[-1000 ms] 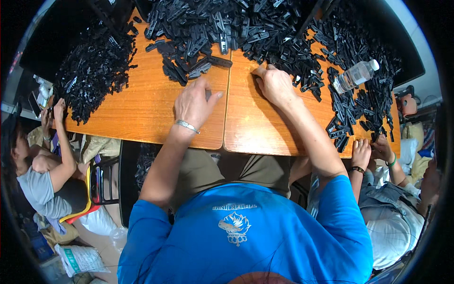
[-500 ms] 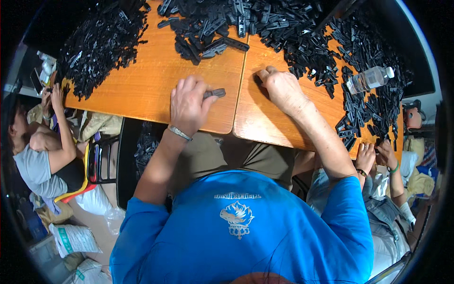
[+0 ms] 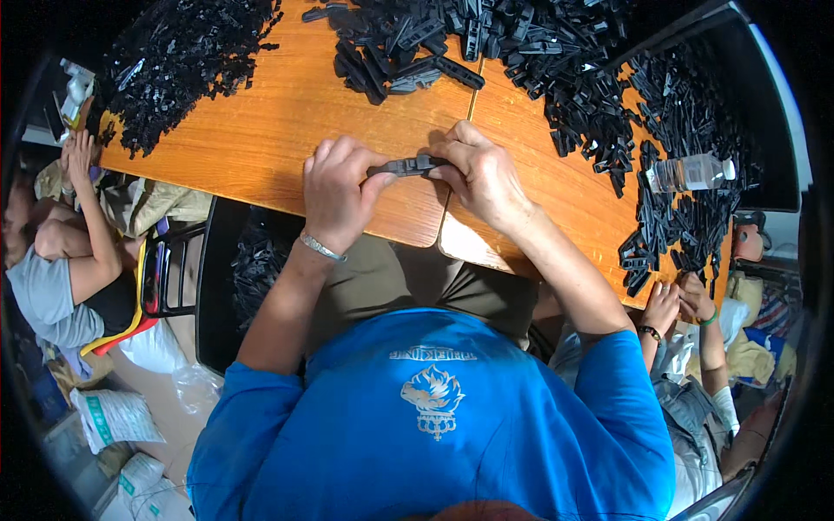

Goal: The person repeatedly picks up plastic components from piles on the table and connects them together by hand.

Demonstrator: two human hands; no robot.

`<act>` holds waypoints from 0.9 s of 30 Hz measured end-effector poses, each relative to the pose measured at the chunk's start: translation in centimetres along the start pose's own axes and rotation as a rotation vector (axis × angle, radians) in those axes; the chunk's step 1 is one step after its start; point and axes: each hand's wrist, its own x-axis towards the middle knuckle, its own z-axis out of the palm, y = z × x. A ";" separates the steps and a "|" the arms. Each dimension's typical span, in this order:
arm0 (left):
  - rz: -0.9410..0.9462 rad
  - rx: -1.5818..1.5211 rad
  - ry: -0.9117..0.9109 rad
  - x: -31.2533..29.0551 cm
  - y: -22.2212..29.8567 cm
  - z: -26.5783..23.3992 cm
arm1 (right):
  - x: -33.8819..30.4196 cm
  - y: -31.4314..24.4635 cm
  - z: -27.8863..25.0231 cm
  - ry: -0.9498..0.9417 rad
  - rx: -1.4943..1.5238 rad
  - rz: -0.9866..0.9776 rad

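Note:
Between my two hands, over the near part of the table, is a small, long black plastic piece [image 3: 407, 166]. Its left end is pinched between the thumb and fingers of my left hand [image 3: 334, 191]. My right hand [image 3: 488, 178] grips the right end, its thumb and forefinger closed on it. Whether a second small part sits under the right fingertips, I cannot tell. Beyond my hands lies a heap of similar black plastic parts [image 3: 408, 39], with a longer slotted black part [image 3: 459, 73] at its near edge.
A pile of smaller black pieces [image 3: 187, 69] covers the table's far left. At right, a clear plastic bottle [image 3: 692, 173] lies on more black parts [image 3: 673, 221]. A black bin of parts [image 3: 254, 260] stands below the wooden table [image 3: 261, 139]. Co-workers sit at both sides.
My right hand has moved left from the table and now grips the piece's right end. My left hand still holds the piece. The view has shifted slightly.

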 end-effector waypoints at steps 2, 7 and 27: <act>0.004 -0.015 -0.007 0.4 0.2 0.1 | -0.1 0.2 -0.2 0.000 0.002 0.005; 0.051 -0.072 0.027 0.8 -0.1 0.7 | 2.3 0.8 1.9 -0.038 -0.088 -0.170; 0.090 0.115 0.024 9.7 1.9 1.1 | -6.2 8.3 -7.4 0.239 -0.663 0.469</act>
